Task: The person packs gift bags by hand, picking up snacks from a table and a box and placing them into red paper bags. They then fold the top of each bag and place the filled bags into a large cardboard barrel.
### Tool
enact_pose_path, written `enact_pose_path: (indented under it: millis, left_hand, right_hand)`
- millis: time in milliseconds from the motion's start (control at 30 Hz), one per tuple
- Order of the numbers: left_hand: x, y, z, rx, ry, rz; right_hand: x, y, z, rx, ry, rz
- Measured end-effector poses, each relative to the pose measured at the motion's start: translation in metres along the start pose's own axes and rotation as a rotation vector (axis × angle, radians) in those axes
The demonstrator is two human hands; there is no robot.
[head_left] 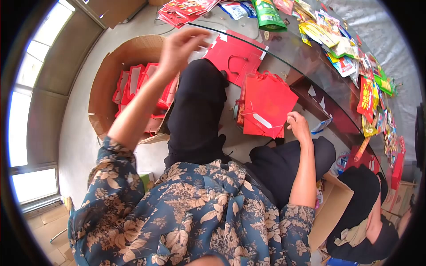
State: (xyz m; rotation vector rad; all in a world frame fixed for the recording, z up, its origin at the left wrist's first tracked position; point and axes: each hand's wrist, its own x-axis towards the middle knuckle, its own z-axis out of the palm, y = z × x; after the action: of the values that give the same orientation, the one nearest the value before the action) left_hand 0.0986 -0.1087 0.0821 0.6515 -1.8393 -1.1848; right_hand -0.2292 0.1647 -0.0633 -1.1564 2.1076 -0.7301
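My left hand [184, 46] is raised near the glass table edge, slightly blurred, with its fingers stretched out to the right. Below and right of it, a flat red paper bag [242, 51] with a dark cord handle leans under the glass. Between my knees stands a stack of red gift bags [268, 102], with red ribbon at the top and a white label on the front one. My right hand [299, 126] has its fingers curled in, fingertips right at the front bag's right edge. What they hold, if anything, is hidden.
A cardboard box [102, 95] of red bags is on my left. Snack packets [337, 44] cover the glass table [284, 48], with red printed packets [188, 9] at its far end. On my right are an open carton [330, 208] and another seated person [361, 208].
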Motion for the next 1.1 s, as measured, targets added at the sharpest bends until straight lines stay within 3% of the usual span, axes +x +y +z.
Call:
enact_pose_path:
  millis: [100, 200, 333, 433, 500, 600, 700, 1100]
  left_hand:
    - [-0.007, -0.012, 0.089, -0.331, -0.197, -0.267]
    - [-0.017, -0.046, 0.155, -0.399, -0.341, -0.588]
    - [-0.05, -0.17, 0.218, 0.087, -0.267, -0.6]
    - [-0.075, -0.189, 0.209, 0.276, -0.283, -0.744]
    - [-0.095, -0.248, 0.215, 0.367, -0.295, -0.794]
    - [-0.094, -0.223, 0.211, 0.49, -0.35, -0.773]
    - [-0.089, -0.21, 0.208, 0.394, -0.334, -0.903]
    - [-0.089, -0.183, 0.212, 0.569, -0.365, -0.867]
  right_hand:
    - [0.007, 0.009, 0.004, -0.004, 0.02, 0.035]
    - [0.006, -0.005, 0.011, -0.026, -0.005, 0.089]
    - [0.0, -0.01, 0.015, -0.062, -0.003, 0.055]
    - [0.002, -0.004, 0.022, -0.111, 0.023, -0.044]
    - [-0.003, -0.021, 0.02, -0.074, -0.037, 0.058]
    - [0.001, -0.024, 0.023, -0.106, -0.07, 0.103]
    - [0.0, -0.036, 0.021, -0.108, -0.096, 0.123]
    - [-0.007, -0.032, 0.02, -0.179, -0.049, 0.121]
